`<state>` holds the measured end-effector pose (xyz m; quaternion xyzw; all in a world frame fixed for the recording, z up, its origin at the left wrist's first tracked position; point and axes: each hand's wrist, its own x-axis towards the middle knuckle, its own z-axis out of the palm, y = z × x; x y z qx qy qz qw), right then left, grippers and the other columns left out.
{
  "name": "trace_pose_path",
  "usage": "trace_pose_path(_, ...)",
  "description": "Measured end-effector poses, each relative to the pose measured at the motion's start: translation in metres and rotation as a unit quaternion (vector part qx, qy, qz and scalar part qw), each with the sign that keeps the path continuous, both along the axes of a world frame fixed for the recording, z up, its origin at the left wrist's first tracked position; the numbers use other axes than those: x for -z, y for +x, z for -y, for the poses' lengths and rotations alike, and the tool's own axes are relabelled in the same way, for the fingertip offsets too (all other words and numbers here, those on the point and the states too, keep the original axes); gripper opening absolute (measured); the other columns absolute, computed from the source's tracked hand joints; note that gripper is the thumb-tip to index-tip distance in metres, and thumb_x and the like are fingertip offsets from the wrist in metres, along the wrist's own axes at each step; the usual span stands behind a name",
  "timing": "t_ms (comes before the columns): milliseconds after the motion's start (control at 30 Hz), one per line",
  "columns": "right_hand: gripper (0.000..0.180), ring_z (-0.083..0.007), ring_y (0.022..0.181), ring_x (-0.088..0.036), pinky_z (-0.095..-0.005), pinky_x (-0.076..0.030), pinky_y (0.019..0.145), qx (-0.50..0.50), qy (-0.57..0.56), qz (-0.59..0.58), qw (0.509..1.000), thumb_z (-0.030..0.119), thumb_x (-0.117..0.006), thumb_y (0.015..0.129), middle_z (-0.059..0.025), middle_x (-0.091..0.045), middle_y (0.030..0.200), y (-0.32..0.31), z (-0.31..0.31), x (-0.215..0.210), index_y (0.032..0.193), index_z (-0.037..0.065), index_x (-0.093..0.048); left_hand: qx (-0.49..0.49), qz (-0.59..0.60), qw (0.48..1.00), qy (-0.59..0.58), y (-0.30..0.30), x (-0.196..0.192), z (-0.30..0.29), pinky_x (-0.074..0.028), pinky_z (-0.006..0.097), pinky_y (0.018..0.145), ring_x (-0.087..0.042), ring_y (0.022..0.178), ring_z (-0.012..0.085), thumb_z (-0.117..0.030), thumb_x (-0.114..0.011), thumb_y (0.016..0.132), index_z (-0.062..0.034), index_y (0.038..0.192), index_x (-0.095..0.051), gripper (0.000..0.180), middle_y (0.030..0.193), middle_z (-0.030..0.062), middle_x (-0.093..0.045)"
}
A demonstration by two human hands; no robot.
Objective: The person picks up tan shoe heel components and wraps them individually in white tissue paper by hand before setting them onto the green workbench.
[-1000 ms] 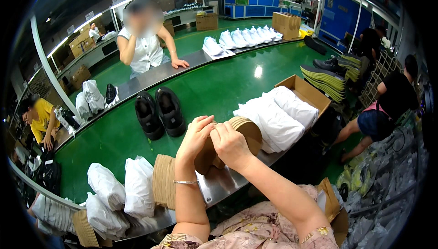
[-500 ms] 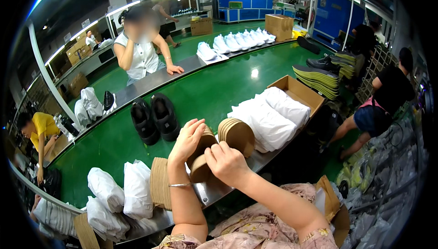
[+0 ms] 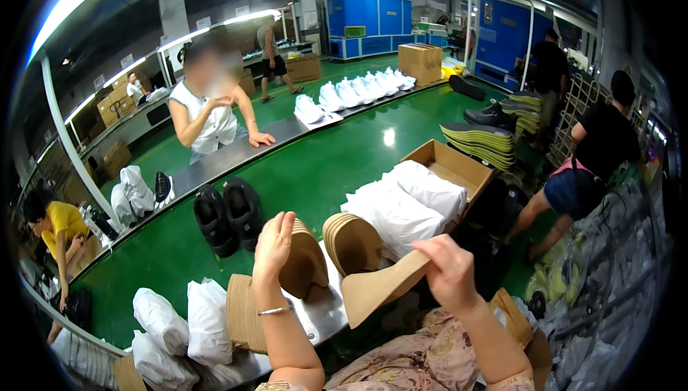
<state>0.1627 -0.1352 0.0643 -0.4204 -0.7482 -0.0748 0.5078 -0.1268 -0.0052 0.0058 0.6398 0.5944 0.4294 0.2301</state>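
Note:
My right hand [image 3: 450, 268] grips the narrow end of a curved brown cardboard insert [image 3: 383, 287], lifted off the bench's near edge with its broad end toward the left. My left hand [image 3: 274, 248] is upright with its fingers stretched, holding nothing. It is beside one nested stack of brown inserts [image 3: 304, 265]; whether it touches them I cannot tell. A second stack [image 3: 351, 244] leans close by on the right. Left of my left wrist stands another brown stack [image 3: 242, 312]. White paper-wrapped bundles [image 3: 394, 208] lie beyond the insert, by an open cardboard box [image 3: 459, 169].
Black shoes [image 3: 228, 215] stand on the green bench surface [image 3: 315, 154]. More white bundles [image 3: 161, 319] are at the left. White shoes [image 3: 347, 93] line the far edge, where a person [image 3: 208, 115] leans. Stacked soles [image 3: 480, 144] lie at the right; other people work around.
My right hand has moved right, drawing one brown insert away from the stacks. My left hand has shifted slightly left and down, apart from the right. The view has shifted a little.

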Motion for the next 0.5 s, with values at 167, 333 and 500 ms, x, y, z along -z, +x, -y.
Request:
trace_pose_path(167, 0.024, -0.0207, 0.08, -0.061, -0.0274, -0.048, 0.071, -0.043, -0.084, -0.148, 0.984, -0.01, -0.057, 0.076, -0.011, -0.062, 0.088, 0.063, 0.011, 0.017, 0.097, 0.001, -0.058, -0.012, 0.123, 0.976, 0.182, 0.06, -0.044, 0.04, -0.044, 0.03, 0.085, -0.058, 0.096, 0.0234, -0.027, -0.051, 0.094, 0.0072, 0.109, -0.056, 0.038, 0.105, 0.0173, -0.06)
trace_pose_path(333, 0.013, -0.0181, 0.095, -0.058, -0.0284, -0.047, 0.083, -0.149, -0.127, -0.313, 0.929, 0.005, -0.05, 0.087, -0.0125, -0.062, 0.101, 0.089, 0.017, 0.036, 0.098, 0.003, -0.057, 0.345, 0.168, 0.922, -0.056, 0.148, -0.048, 0.087, -0.04, 0.027, 0.091, -0.053, 0.103, 0.015, -0.023, -0.048, 0.095, 0.0047, 0.115, -0.056, 0.035, 0.11, 0.0098, -0.061)
trace_pose_path(500, 0.013, -0.0221, 0.092, -0.059, -0.0318, -0.049, 0.081, -0.107, -0.122, -0.314, 0.935, 0.012, -0.049, 0.088, -0.0159, -0.062, 0.1, 0.13, 0.049, 0.044, 0.095, 0.004, -0.058, 0.5, 0.231, 0.762, -0.341, 0.21, -0.019, 0.099, -0.039, 0.026, 0.094, -0.051, 0.108, 0.0152, -0.035, -0.046, 0.096, 0.0044, 0.127, -0.046, 0.05, 0.12, 0.011, -0.055)
